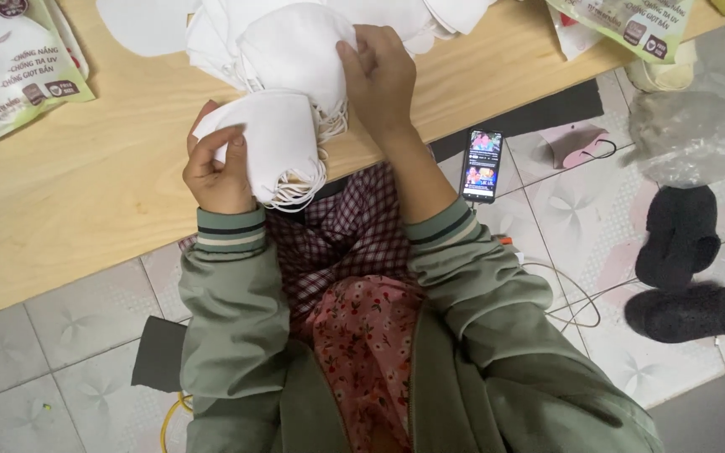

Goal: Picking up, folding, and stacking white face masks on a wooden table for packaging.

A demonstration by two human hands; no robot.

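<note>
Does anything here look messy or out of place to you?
A few things on the floor do. A pink face mask lies on the tiles, away from the white masks both hands hold. Two black socks and a crumpled clear plastic bag lie there too.

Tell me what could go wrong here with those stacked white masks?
The left hand pinches a stack of folded white fabric masks whose loose ear loops dangle and could snag or tangle. The right hand presses on the heaped white mask pile near the wooden board's edge, so masks might slide onto the floor.
</note>
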